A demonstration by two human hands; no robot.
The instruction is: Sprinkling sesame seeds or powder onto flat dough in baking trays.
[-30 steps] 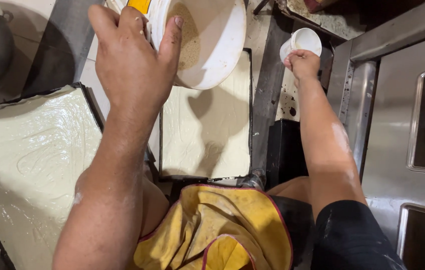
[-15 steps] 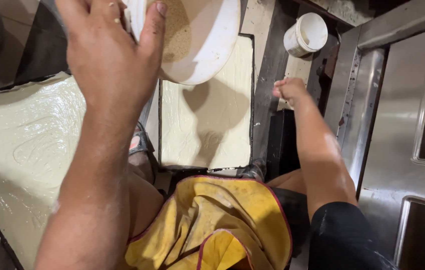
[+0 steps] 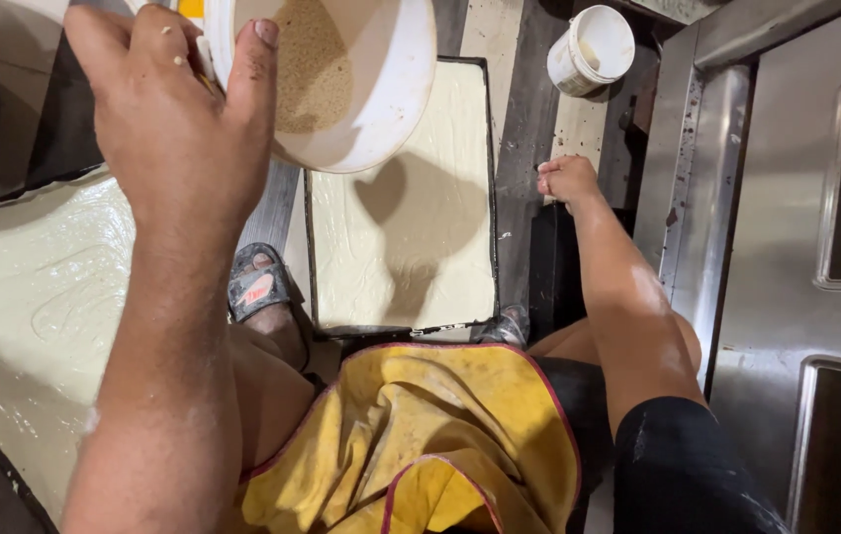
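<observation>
Head view, looking down. Left hand [image 3: 178,129] is raised top left, fingers clamped over the rim of a round white plastic bowl [image 3: 381,94] w/ fine tan grains inside, thumb on the inner wall. The bowl hangs tilted above a flat rectangular black-edged tray of pale cream batter [image 3: 406,213], its shadow falling on the batter. Right hand [image 3: 567,178] is lower, centre right, fingers curled into a loose fist, holding nothing visible, beside the tray's right edge on a dark strip. Just beyond it stands a small white plastic cup [image 3: 594,47]. A 2nd, larger tray of cream batter [image 3: 30,307] lies at left. Yellow apron [image 3: 411,435] covers the lap; a dark sandal [image 3: 260,287] shows between trays. Steel cabinet [image 3: 787,247] at right.
</observation>
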